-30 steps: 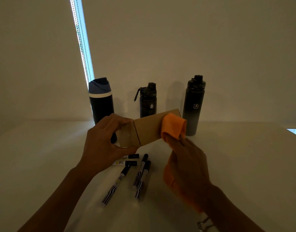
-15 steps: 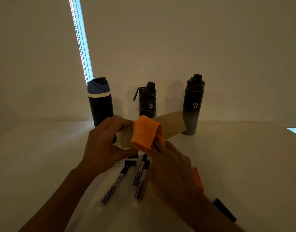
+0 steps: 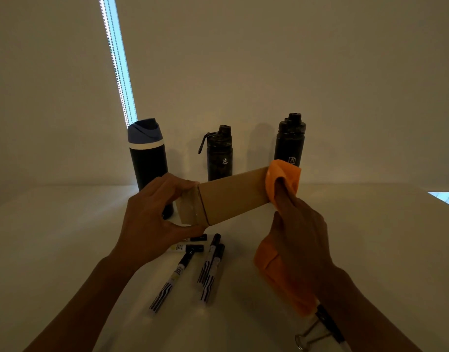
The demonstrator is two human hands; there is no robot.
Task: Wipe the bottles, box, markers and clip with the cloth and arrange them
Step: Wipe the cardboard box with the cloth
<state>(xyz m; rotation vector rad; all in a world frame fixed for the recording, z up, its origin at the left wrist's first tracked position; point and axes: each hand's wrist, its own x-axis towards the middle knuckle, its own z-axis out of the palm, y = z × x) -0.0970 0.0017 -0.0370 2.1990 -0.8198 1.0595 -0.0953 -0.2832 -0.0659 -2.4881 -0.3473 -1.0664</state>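
The left hand [image 3: 152,219] grips the left end of the cardboard box [image 3: 233,196], with its fingers curled over the top and its thumb underneath, on the part covered with clear tape. The box is held in the air above the middle of the worktop [image 3: 370,237]. It lies lengthwise from left to right and is tilted so that its right end is higher.

The right hand [image 3: 299,229] holds the orange cloth [image 3: 284,179]. Its fingers are bunched inside a fold of the cloth and press that fold against the right end of the box. The rest of the cloth hangs below the palm toward the wrist.

Three dark bottles stand upright along the far edge of the worktop, well apart from one another:
- The blue-lidded bottle [image 3: 147,158] is toward the left, partly behind the left hand.
- The small bottle [image 3: 219,156], which has a loop strap, is in the middle behind the box.
- The tall bottle [image 3: 289,143] is to the right, with its lower part hidden by the cloth.

Under the box, three long markers [image 3: 167,285] lie flat with their black caps pointing toward the far edge, and two of them touch side by side. Two short markers [image 3: 190,248] lie crosswise just beyond them, partly hidden by the left hand.

Near the near edge, beside the right forearm, lies what appears to be the clip [image 3: 317,329]. It has a black body and wire handles, but the dim light and the arm hide much of it.
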